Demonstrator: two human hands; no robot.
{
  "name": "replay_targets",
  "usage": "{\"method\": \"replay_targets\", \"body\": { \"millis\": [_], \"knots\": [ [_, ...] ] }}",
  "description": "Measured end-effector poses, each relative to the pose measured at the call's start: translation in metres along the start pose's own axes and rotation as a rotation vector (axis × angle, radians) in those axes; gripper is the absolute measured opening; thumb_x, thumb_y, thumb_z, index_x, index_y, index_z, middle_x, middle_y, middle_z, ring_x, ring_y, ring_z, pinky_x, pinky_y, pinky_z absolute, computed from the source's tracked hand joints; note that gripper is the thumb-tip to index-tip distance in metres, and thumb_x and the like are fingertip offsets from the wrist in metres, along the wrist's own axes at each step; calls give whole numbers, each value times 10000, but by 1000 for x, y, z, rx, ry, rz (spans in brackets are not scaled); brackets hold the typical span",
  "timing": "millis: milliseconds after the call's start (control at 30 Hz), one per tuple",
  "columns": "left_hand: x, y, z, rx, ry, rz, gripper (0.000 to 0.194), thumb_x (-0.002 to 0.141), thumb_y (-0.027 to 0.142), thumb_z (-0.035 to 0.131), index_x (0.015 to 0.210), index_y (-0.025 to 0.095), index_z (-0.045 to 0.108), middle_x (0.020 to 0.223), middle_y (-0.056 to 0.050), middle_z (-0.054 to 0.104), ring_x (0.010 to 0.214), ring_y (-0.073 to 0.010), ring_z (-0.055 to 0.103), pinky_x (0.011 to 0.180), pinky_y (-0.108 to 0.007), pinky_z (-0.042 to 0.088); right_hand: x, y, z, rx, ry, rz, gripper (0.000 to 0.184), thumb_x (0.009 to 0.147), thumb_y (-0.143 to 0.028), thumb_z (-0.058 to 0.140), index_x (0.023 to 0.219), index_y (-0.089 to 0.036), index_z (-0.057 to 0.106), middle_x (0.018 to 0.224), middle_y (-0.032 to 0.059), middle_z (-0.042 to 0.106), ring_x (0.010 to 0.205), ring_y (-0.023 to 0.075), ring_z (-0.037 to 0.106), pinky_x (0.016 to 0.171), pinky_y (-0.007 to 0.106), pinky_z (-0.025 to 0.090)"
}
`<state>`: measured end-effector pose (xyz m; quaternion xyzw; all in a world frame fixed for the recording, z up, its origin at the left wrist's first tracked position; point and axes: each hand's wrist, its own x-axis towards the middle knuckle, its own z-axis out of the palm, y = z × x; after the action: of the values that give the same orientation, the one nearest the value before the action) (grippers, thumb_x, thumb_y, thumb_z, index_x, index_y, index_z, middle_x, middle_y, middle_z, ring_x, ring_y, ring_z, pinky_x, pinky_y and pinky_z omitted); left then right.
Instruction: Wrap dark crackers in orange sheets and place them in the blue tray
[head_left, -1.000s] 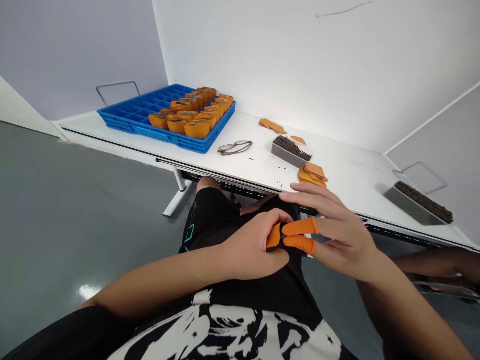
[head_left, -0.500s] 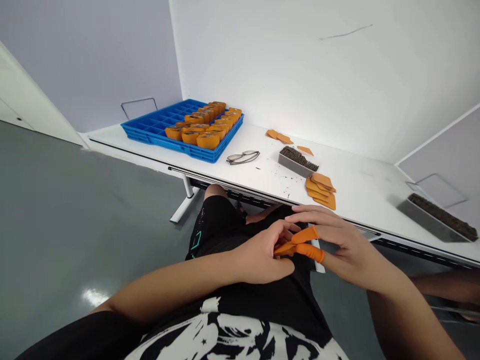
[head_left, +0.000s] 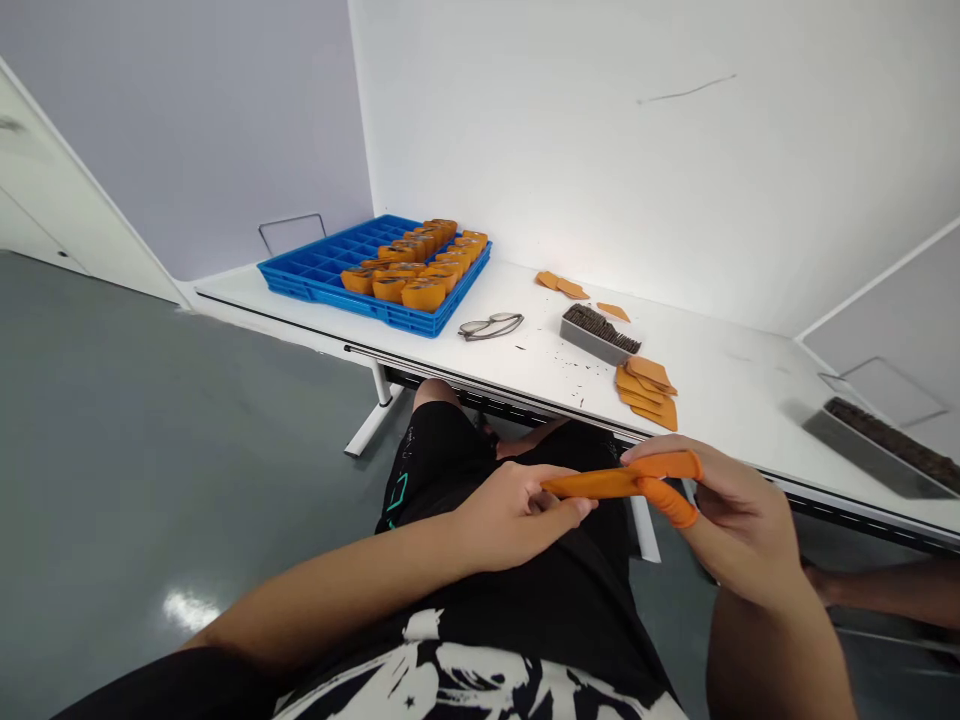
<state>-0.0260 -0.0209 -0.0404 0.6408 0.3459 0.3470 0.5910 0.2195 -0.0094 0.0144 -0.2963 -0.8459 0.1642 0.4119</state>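
At the left, a blue tray (head_left: pixel 337 297) is set on the white surface (head_left: pixel 727 390), divided into square compartments. Its left part is seen with bare compartments, while orange pouches (head_left: pixel 424 294) with dark contents at their tops are packed in rows toward its right side.

Just beside the tray's right corner, a pair of glasses (head_left: pixel 492 327) is laid on the surface. Nearer to the camera, over the lap, the left end of an orange piece (head_left: pixel 592 485) is grasped in the grip of the left hand (head_left: pixel 506 520), with the thumb held below it. The piece is stretched out between the two hands, in front of the surface's edge.

Farther back, small orange flaps (head_left: pixel 572 289) are scattered near the wall. A metal box (head_left: pixel 592 344) is filled with thin dark strips (head_left: pixel 600 327), and dark crumbs are strewn near it. Close to its right end, a pile of orange sheets (head_left: pixel 649 390) is stacked loosely.

The piece's right end is pinched in the grip of the right hand (head_left: pixel 750 530), between two fingers covered by orange finger sleeves (head_left: pixel 670 500). At the far right, a longer box (head_left: pixel 862 450) with dark contents is placed on the surface.
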Motion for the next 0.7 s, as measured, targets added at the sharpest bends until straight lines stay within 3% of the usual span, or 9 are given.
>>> {"method": "replay_targets", "body": {
  "millis": [133, 267, 367, 467, 533, 600, 700],
  "knots": [
    [-1, -1, -3, 11, -39, 38, 381, 964, 423, 677, 1121, 108, 823, 1018, -138, 841, 851, -211, 763, 764, -281, 571, -2, 2, -2, 39, 39, -8, 203, 969, -154, 653, 1092, -246, 785, 1056, 68, 769, 926, 216, 743, 777, 326, 618],
    [1, -6, -1, -76, 5, 74, 424, 995, 454, 619, 1145, 107, 811, 1153, -158, 831, 950, -227, 798, 861, -301, 609, -12, 7, -1, 54, 318, -38, 216, 932, -83, 681, 1066, -214, 789, 1079, 78, 725, 956, 215, 691, 779, 350, 554],
    [2, -8, 0, -110, 62, 91, 440, 996, 469, 616, 1143, 100, 805, 1158, -169, 829, 922, -225, 807, 793, -287, 609, -17, 12, 1, 90, 459, -100, 35, 926, -235, 765, 929, -207, 785, 949, 62, 687, 842, 216, 651, 712, 382, 509],
    [2, -9, 0, -121, 75, 99, 436, 977, 469, 652, 1156, 102, 806, 1137, -169, 834, 904, -226, 807, 758, -279, 602, -19, 16, 5, 98, 511, -108, 155, 936, -310, 767, 818, -209, 756, 889, 53, 664, 786, 210, 627, 675, 384, 483],
    [3, -11, 0, -119, 71, 100, 439, 968, 475, 668, 1157, 105, 812, 1120, -168, 838, 889, -226, 804, 738, -276, 597, -19, 17, 10, 72, 518, -61, 84, 956, -194, 708, 936, -209, 788, 962, 68, 681, 826, 205, 637, 695, 376, 475],
    [3, -12, 0, -113, 65, 98, 447, 972, 486, 665, 1153, 107, 817, 1105, -166, 841, 877, -223, 799, 718, -272, 587, -19, 16, 15, 47, 501, -25, 210, 958, -122, 657, 1075, -219, 802, 1028, 80, 693, 877, 208, 650, 725, 376, 478],
    [4, -14, 0, -103, 52, 94, 453, 984, 503, 647, 1119, 112, 830, 1095, -166, 842, 866, -216, 794, 704, -264, 573, -23, 12, 18, 23, 467, -44, 248, 907, -106, 697, 1069, -246, 822, 1001, 67, 711, 890, 219, 657, 730, 382, 486]
  ]
}}
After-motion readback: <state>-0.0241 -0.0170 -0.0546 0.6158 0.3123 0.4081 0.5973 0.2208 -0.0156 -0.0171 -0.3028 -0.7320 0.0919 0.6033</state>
